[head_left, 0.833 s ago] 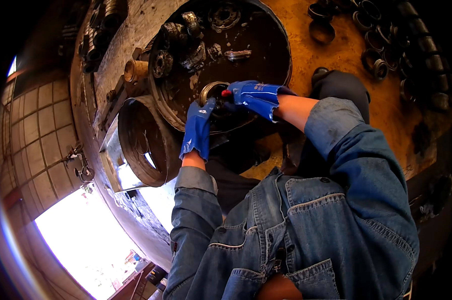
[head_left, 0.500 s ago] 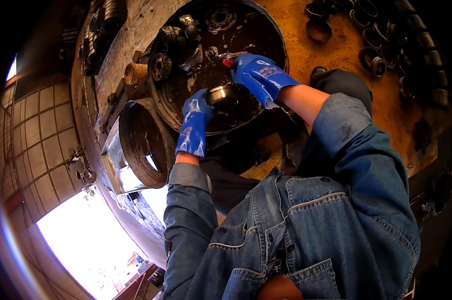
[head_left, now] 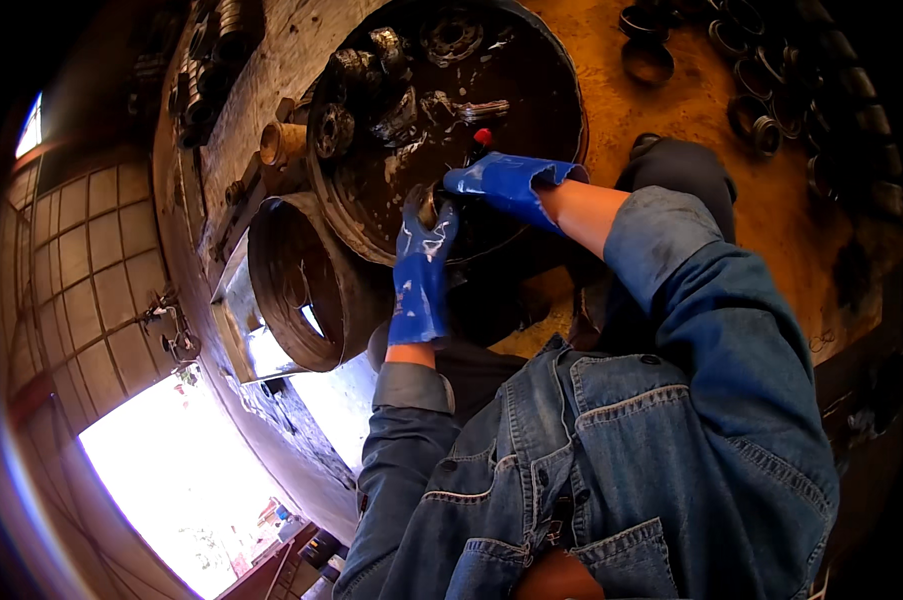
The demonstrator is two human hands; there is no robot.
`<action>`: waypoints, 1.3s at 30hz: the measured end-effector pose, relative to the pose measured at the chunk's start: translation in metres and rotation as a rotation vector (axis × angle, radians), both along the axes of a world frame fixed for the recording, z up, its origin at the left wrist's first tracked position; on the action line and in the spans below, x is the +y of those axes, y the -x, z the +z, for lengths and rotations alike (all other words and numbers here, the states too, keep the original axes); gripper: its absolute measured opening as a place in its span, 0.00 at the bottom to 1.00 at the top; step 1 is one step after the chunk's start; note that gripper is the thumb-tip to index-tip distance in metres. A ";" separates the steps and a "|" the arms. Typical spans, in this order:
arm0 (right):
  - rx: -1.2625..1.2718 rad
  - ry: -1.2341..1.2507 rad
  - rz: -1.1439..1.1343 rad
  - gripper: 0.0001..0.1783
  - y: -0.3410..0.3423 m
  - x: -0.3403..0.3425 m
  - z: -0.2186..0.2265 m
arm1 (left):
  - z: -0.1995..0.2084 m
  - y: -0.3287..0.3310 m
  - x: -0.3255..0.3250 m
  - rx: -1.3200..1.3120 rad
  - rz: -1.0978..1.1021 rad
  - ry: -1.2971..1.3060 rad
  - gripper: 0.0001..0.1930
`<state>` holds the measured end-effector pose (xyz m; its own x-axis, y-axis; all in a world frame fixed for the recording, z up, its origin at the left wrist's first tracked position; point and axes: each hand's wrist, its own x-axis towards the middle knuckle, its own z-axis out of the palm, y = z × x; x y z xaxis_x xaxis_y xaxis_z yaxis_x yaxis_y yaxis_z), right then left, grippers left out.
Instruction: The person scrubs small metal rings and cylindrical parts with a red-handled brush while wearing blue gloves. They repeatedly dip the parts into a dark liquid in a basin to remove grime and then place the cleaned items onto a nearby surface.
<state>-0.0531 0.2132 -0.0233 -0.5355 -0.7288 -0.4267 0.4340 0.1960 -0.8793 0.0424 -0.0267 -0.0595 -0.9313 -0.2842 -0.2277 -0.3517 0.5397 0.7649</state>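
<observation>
Both my hands wear blue gloves and reach into a dark round basin [head_left: 561,90] of oily metal parts. My left hand [head_left: 419,270] is closed around a small round metal part [head_left: 428,206], held over the near side of the basin. My right hand [head_left: 506,180] is just to the right of that part and touches it. It grips a small tool whose red end [head_left: 483,137] sticks up above the glove; the remainder of the tool is hidden. My denim sleeves fill the lower part of the view.
An open metal drum [head_left: 301,280] lies on its side left of the basin. Bearings and gears [head_left: 449,35] sit in the basin's far part. Several metal rings [head_left: 751,110] lie on the rusty yellow bench [head_left: 781,220], beside a dark cloth [head_left: 683,168]. A tiled wall [head_left: 81,270] is at left.
Both hands moved up and further over the basin with the round part. The right hand turned, and the red tool end now shows above it.
</observation>
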 end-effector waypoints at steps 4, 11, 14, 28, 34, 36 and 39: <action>0.002 0.081 -0.078 0.25 -0.005 -0.014 -0.016 | 0.034 -0.014 0.037 -0.007 0.066 0.424 0.34; 0.297 -0.206 0.219 0.24 -0.008 -0.031 -0.001 | 0.038 0.005 0.010 -0.211 0.010 0.469 0.33; 0.541 -0.200 0.444 0.25 0.002 -0.062 -0.028 | 0.046 0.018 0.011 -0.282 -0.060 0.552 0.35; 1.059 -0.434 0.538 0.13 -0.016 -0.079 -0.022 | -0.021 0.043 -0.074 -0.415 -0.173 -0.227 0.29; 0.464 -0.145 0.260 0.18 -0.009 -0.054 -0.037 | 0.020 0.068 -0.044 -0.606 -0.105 -0.244 0.27; 0.396 -0.114 0.287 0.19 -0.010 -0.050 -0.023 | -0.001 0.063 -0.070 -0.542 -0.182 -0.274 0.27; 0.815 0.113 0.269 0.22 -0.007 -0.035 -0.030 | -0.024 0.083 -0.069 -0.541 -0.197 -0.291 0.28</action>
